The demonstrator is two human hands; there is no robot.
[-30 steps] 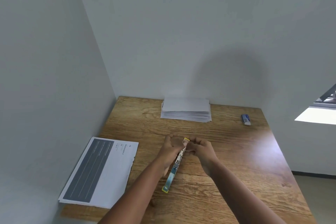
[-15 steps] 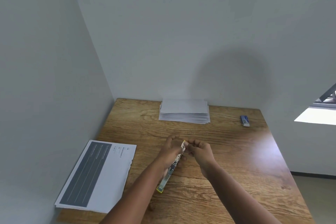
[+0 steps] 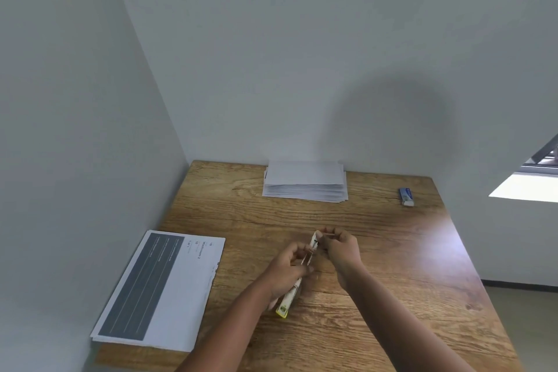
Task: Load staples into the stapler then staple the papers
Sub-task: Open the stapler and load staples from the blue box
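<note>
The left hand [image 3: 287,266] is clasping the opened stapler [image 3: 297,281] low over the table [image 3: 392,251], its long axis running away from the person, while the right hand [image 3: 339,246] is pinching at the far end, nearer the channel.

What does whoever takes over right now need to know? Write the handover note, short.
Left hand: gripping the stapler around its middle, held over the wooden table, yellow end toward you.
Right hand: fingers pinched at the stapler's far end; whether it holds staples is too small to tell.
Printed papers lie at the table's left edge; a white paper stack sits at the back, a small blue box back right.
Done: stapler in hand.
Left: finish loading, close it, staple the papers.
</note>
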